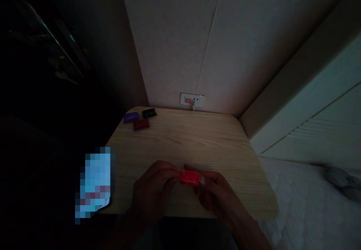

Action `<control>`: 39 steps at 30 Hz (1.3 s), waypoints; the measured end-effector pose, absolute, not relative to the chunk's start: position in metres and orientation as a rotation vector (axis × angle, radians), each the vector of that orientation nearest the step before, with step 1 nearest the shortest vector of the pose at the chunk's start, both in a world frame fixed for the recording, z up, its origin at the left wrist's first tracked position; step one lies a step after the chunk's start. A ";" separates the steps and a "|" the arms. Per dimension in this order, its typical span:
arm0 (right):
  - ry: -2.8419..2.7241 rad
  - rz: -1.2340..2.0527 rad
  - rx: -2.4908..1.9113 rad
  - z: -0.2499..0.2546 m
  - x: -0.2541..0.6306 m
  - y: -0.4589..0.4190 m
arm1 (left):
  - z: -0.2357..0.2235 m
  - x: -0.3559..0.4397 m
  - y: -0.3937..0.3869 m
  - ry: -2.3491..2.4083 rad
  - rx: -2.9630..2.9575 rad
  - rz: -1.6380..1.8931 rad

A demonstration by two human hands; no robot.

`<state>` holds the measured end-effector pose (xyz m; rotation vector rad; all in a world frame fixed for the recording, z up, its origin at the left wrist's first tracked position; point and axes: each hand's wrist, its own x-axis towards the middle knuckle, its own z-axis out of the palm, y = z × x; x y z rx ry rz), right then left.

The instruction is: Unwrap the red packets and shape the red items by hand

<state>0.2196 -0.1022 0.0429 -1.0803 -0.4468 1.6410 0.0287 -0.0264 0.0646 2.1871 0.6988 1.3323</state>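
A small bright red packet (190, 178) is held between both hands above the near part of the wooden table. My left hand (153, 188) pinches its left end with thumb and fingers closed. At the other end, my right hand (213, 189) grips the packet between thumb and fingers. Its contents cannot be made out. Toward the back left of the tabletop lie three similar small packets: a purple packet (131, 117), a black packet (149, 113) and a dark red packet (141, 124).
The light wooden table (208, 141) stands against a pale wall with a power socket (186, 100) and a plug in it. A lit, blurred-out screen (96, 182) is at the left table edge. Right of the table is a quilted white surface (299, 205). The room is dim.
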 end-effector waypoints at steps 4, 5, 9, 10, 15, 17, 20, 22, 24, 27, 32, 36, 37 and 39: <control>-0.396 1.550 -1.119 0.037 0.217 -0.099 | 0.057 0.029 -0.023 0.719 2.252 1.376; -0.393 1.513 -1.126 0.036 0.217 -0.098 | 0.055 0.029 -0.023 0.728 2.263 1.386; -0.397 1.466 -1.134 0.037 0.219 -0.094 | 0.055 0.030 -0.021 0.762 2.274 1.407; -0.393 1.477 -1.131 0.038 0.219 -0.094 | 0.056 0.031 -0.021 0.766 2.275 1.399; -0.336 1.537 -1.081 0.039 0.220 -0.094 | 0.062 0.028 -0.022 0.697 2.280 1.323; -0.317 1.552 -1.056 0.038 0.221 -0.094 | 0.065 0.026 -0.022 0.705 2.238 1.269; -0.304 1.569 -1.024 0.037 0.221 -0.094 | 0.066 0.027 -0.023 0.790 2.136 1.251; -0.291 1.570 -1.016 0.038 0.221 -0.094 | 0.065 0.030 -0.022 0.825 2.068 1.250; -0.273 1.558 -1.029 0.038 0.223 -0.095 | 0.064 0.032 -0.020 0.835 1.998 1.202; -0.292 1.575 -1.055 0.037 0.226 -0.097 | 0.063 0.032 -0.017 0.824 1.932 1.123; -0.429 1.723 -1.068 0.031 0.229 -0.102 | 0.070 0.028 -0.013 0.590 1.994 1.198; -0.475 1.719 -1.066 0.029 0.229 -0.105 | 0.072 0.025 -0.013 0.548 2.026 1.197; -0.470 1.700 -1.064 0.029 0.229 -0.105 | 0.071 0.025 -0.014 0.558 2.029 1.193; -0.463 1.659 -1.048 0.028 0.228 -0.105 | 0.070 0.025 -0.015 0.596 2.031 1.195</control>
